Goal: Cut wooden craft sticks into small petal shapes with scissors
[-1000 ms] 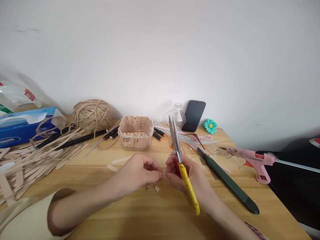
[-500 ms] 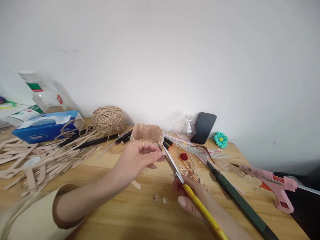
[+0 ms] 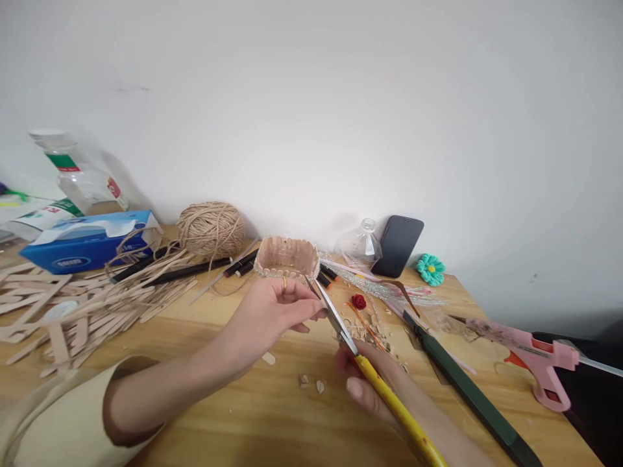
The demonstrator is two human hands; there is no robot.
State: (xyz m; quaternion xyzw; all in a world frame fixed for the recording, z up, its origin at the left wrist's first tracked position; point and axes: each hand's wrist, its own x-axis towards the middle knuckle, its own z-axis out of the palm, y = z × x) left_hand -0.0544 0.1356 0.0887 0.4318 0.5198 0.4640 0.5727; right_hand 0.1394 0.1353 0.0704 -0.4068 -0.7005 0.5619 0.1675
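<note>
Plainly, in the head view, the scissors (image 3: 344, 331) are in the right hand (image 3: 372, 383), whose fingers are curled at the yellow handle. Their narrowly parted blades slant away toward the left hand (image 3: 280, 311). That hand's thumb and forefinger are pressed together just beside the blades; whether a scrap lies between them is too small to tell.

So the scissors lie between the two hands, above the desk (image 3: 253, 421). Beyond the left hand is the wooden basket (image 3: 287, 255), its near side partly hidden by the fingers. Two small wood chips (image 3: 311, 384) lie nearer the wearer, below the gap between the hands. Wood shavings (image 3: 372, 337) are scattered just past the right hand, with a red rose (image 3: 359, 301) near them. Well to the left are loose wooden sticks (image 3: 61, 344); a dark green tool (image 3: 467, 386) lies right of the right hand, with a pink glue gun (image 3: 549, 383) farther out.
</note>
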